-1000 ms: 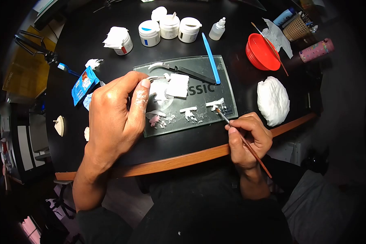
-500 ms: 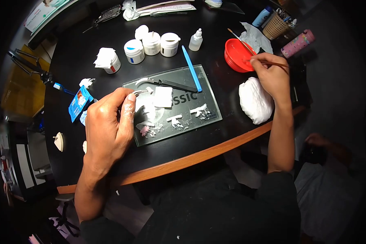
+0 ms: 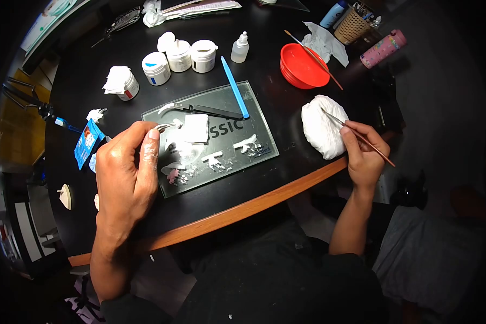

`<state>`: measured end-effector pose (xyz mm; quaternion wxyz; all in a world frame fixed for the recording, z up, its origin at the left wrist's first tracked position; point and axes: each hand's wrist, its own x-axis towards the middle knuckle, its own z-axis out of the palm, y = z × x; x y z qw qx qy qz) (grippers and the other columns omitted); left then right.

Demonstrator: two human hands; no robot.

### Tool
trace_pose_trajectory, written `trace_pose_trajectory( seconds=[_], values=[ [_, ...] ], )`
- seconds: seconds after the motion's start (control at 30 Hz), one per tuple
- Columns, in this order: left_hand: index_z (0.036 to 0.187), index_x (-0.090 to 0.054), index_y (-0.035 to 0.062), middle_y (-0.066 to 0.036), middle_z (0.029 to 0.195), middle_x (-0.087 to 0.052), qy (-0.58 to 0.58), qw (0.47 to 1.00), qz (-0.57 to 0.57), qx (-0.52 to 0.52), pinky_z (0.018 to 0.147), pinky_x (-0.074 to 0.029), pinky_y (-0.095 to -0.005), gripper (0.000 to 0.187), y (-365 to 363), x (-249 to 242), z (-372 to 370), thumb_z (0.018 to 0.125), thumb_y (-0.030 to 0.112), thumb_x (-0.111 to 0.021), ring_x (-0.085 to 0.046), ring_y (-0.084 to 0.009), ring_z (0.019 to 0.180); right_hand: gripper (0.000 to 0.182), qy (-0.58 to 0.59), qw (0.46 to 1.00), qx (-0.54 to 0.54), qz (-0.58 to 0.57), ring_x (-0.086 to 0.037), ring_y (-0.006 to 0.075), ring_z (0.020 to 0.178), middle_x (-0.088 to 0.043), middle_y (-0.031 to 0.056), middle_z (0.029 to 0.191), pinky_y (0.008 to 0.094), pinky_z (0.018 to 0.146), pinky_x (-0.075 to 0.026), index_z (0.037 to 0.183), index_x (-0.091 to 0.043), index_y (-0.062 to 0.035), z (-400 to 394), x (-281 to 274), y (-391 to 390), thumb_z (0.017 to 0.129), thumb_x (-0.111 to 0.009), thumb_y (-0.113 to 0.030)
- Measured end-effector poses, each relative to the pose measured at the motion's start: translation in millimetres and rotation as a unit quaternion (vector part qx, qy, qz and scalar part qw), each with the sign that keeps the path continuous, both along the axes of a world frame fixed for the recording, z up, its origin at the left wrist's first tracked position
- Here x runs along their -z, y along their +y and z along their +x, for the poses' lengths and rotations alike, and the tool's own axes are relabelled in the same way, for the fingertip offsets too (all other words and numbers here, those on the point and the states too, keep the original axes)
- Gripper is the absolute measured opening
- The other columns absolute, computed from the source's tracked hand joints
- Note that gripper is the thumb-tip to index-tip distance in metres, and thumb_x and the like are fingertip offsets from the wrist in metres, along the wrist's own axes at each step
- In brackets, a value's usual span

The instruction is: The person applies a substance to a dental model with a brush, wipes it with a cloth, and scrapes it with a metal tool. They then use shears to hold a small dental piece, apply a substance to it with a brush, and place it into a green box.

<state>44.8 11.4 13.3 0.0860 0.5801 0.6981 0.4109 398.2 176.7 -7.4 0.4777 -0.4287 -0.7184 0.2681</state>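
My left hand (image 3: 128, 175) pinches metal tweezers (image 3: 164, 126), whose tips hold a small white piece (image 3: 177, 123) above the glass slab (image 3: 227, 171). A white square pad (image 3: 196, 128), black tweezers (image 3: 210, 111) and a blue spatula (image 3: 235, 89) lie on the slab, with white and pink smears around them. In my right hand (image 3: 366, 156) is a thin brush (image 3: 368, 143), its tip touching the white wad (image 3: 324, 128). Behind the wad, a red bowl (image 3: 301, 67) has another brush (image 3: 313, 56) resting across it.
Several white jars (image 3: 179, 56) and a dropper bottle (image 3: 240, 47) stand behind the slab. A blue packet (image 3: 88, 143) lies left. A pen basket (image 3: 352, 25) and pink bottle (image 3: 382, 49) are back right. The table's wooden edge (image 3: 227, 214) runs in front.
My right hand has moved from the red bowl down to the white wad, bringing the brush tip onto it. The camera view has shifted slightly. My left hand keeps its tweezers over the slab.
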Motion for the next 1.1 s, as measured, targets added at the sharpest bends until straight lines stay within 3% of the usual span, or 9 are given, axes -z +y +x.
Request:
trace_pose_trajectory(
  seconds=[0.17, 0.3, 0.43, 0.5, 0.6, 0.73, 0.87, 0.97, 1.1],
  values=[
    [0.103, -0.069, -0.0058, -0.004, 0.067, -0.051, -0.013, 1.000, -0.014, -0.006, 0.056, -0.033, -0.0297, 0.022, 1, -2, 1, 0.104, 0.011, -0.055, -0.043, -0.0103, 0.062, 0.010, 0.008, 0.999, 0.034, 0.023, -0.064, 0.0070, 0.073, -0.071, 0.0063, 0.081, 0.0193, 0.067, -0.048, 0.097, -0.072, 0.0054, 11, 6, -1, 0.095, -0.073, -0.005],
    [0.096, -0.067, -0.0059, -0.012, 0.065, -0.055, -0.012, 1.000, -0.009, -0.014, 0.055, -0.039, -0.0326, 0.018, 1, -4, 2, 0.102, 0.009, -0.059, -0.050, -0.0181, 0.056, 0.011, 0.030, 0.995, 0.073, 0.065, -0.063, 0.0079, 0.072, -0.071, 0.0077, 0.078, 0.0203, 0.069, -0.047, 0.094, -0.071, 0.0045, 2, 2, -9, 0.096, -0.071, -0.006],
    [0.095, -0.067, -0.0057, -0.012, 0.065, -0.055, -0.008, 1.000, 0.000, -0.010, 0.056, -0.040, -0.0329, 0.018, 2, -3, 1, 0.101, 0.009, -0.059, -0.051, -0.0187, 0.056, 0.013, 0.106, 0.993, -0.004, 0.050, -0.066, 0.0108, 0.075, -0.072, 0.0112, 0.083, 0.0227, 0.065, -0.044, 0.103, -0.068, 0.0072, -12, 0, -25, 0.097, -0.062, -0.002],
    [0.095, -0.067, -0.0056, -0.012, 0.066, -0.056, -0.007, 1.000, 0.005, -0.010, 0.056, -0.040, -0.0332, 0.018, 2, -1, 1, 0.101, 0.009, -0.059, -0.051, -0.0189, 0.057, 0.018, 0.100, 0.991, -0.060, 0.059, -0.068, 0.0151, 0.081, -0.069, 0.0162, 0.098, 0.0234, 0.066, -0.043, 0.108, -0.067, 0.0095, -22, 2, -31, 0.096, -0.056, 0.002],
    [0.095, -0.067, -0.0056, -0.013, 0.066, -0.056, -0.001, 1.000, 0.000, -0.010, 0.056, -0.040, -0.0336, 0.018, 2, -2, 0, 0.101, 0.010, -0.059, -0.051, -0.0201, 0.056, 0.021, 0.078, 0.989, -0.113, 0.053, -0.067, 0.0167, 0.082, -0.068, 0.0168, 0.097, 0.0240, 0.072, -0.047, 0.110, -0.066, 0.0109, -42, 6, -42, 0.094, -0.055, 0.002],
    [0.095, -0.067, -0.0048, -0.013, 0.066, -0.057, -0.010, 1.000, -0.013, -0.014, 0.056, -0.041, -0.0344, 0.018, 2, -4, -1, 0.100, 0.010, -0.059, -0.053, -0.0221, 0.056, 0.010, 0.085, 0.979, -0.177, 0.061, -0.058, 0.0147, 0.077, -0.064, 0.0139, 0.084, 0.0249, 0.073, -0.048, 0.094, -0.061, 0.0058, -68, 15, -56, 0.084, -0.062, 0.010],
    [0.095, -0.067, -0.0039, -0.014, 0.066, -0.057, -0.011, 1.000, -0.021, -0.014, 0.056, -0.042, -0.0349, 0.017, -1, -1, 2, 0.100, 0.010, -0.060, -0.055, -0.0233, 0.056, 0.015, 0.123, 0.974, -0.186, -0.050, -0.061, 0.0161, 0.077, -0.061, 0.0151, 0.083, 0.0264, 0.073, -0.051, 0.102, -0.060, 0.0074, -85, 20, -80, 0.087, -0.058, 0.005],
    [0.095, -0.068, -0.0037, -0.014, 0.066, -0.058, -0.002, 1.000, -0.006, -0.009, 0.055, -0.042, -0.0348, 0.015, 2, -4, -1, 0.099, 0.009, -0.060, -0.055, -0.0233, 0.055, 0.016, 0.022, 0.979, -0.202, 0.017, -0.065, 0.0176, 0.077, -0.068, 0.0164, 0.085, 0.0264, 0.072, -0.052, 0.099, -0.067, 0.0081, -93, 22, -77, 0.086, -0.060, 0.002],
    [0.094, -0.068, -0.0030, -0.014, 0.066, -0.059, -0.003, 1.000, 0.000, -0.006, 0.054, -0.042, -0.0347, 0.013, 2, 0, -3, 0.098, 0.008, -0.061, -0.056, -0.0236, 0.054, 0.014, 0.020, 0.980, -0.194, 0.029, -0.064, 0.0179, 0.076, -0.070, 0.0157, 0.081, 0.0267, 0.070, -0.051, 0.095, -0.068, 0.0077, -97, 24, -76, 0.085, -0.062, 0.001]
  ],
)
